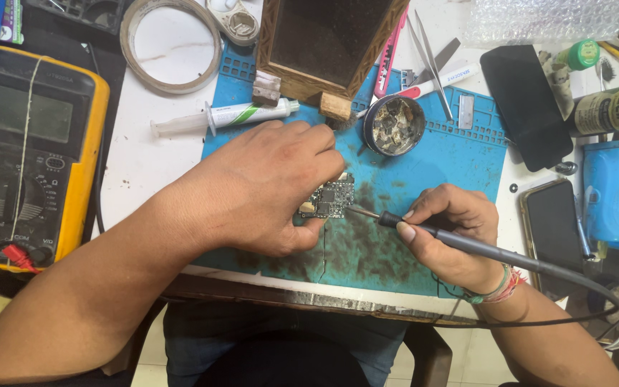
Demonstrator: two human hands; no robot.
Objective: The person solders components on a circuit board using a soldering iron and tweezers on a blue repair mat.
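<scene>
While your left hand (pixel 259 186) pinches the small circuit board (pixel 329 196) at its left edge, pressing it onto the blue mat (pixel 431 154), your right hand (pixel 453 229) is clenched round the soldering iron (pixel 424 229), pen-fashion, its tip just right of the board and all but touching its edge.

From the head view, your left fingertips (pixel 324 168) sit right beside that tip; a small slip of the board, held by one edge only, would likely bring the hot point onto skin or across neighbouring parts. Below your right grip the cord (pixel 574 279) trails off the table (pixel 145 161) edge, and its drag could tug the tip sideways. Above the board, the round tin of scraps (pixel 394 126) and the syringe (pixel 223 117) lie near enough to knock.
</scene>
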